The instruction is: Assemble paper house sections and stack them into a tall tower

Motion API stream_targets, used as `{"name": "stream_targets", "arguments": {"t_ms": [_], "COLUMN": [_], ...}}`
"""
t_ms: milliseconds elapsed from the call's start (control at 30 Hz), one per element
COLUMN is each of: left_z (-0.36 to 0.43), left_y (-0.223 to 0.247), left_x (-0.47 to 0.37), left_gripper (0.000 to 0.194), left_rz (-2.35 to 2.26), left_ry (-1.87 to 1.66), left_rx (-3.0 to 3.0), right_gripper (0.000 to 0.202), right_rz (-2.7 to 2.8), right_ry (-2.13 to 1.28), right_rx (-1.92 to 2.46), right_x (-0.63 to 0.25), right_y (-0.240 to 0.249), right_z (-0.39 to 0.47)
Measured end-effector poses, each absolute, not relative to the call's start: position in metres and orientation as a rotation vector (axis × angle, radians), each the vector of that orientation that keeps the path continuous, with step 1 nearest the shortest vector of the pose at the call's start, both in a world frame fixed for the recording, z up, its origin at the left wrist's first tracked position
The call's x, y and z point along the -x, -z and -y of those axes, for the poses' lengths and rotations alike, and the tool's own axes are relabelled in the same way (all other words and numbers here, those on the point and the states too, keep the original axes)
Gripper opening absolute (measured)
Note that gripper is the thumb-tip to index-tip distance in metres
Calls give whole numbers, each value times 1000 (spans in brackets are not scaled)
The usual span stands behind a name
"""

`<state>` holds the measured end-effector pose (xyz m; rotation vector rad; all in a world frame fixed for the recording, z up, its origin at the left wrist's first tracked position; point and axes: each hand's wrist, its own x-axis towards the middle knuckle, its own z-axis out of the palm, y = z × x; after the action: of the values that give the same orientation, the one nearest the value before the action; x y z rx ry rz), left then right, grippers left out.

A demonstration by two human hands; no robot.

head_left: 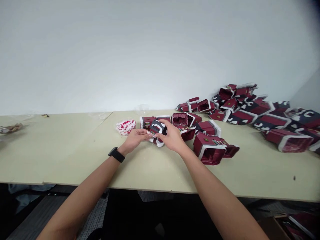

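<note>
A small toy house with a dark roof, white snow-like trim and maroon walls is tilted between my hands over the table. My right hand is closed around its roof and side, the thumb pressing on its front. From the left, my left hand pinches at the front of the house with thumb and finger together. Whatever lies in that pinch is too small to make out. Just beyond my left hand sits a clear plastic bag of red and white pieces. Another maroon house lies right behind the held one.
Several hollow maroon houses lie to the right of my hands. A larger heap of them spreads along the wall. The pale table has a seam at left. A brown item lies at the far left; a box stands below the table.
</note>
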<state>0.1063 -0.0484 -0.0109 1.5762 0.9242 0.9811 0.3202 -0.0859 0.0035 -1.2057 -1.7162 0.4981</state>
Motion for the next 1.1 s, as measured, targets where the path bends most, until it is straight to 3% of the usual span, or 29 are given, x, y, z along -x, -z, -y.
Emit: {"name": "stream_targets", "arguments": {"t_ms": [1100], "left_z": [49], "left_y": [19], "left_x": [-110], "left_gripper": [48], "left_rz": [-918], "left_ry": [-993], "left_rx": [-1470], "right_gripper": [63], "right_rz": [1772], "right_ry": [-412], "right_rx": [1097], "right_x": [-315], "right_y": [5], "right_z": [85]}}
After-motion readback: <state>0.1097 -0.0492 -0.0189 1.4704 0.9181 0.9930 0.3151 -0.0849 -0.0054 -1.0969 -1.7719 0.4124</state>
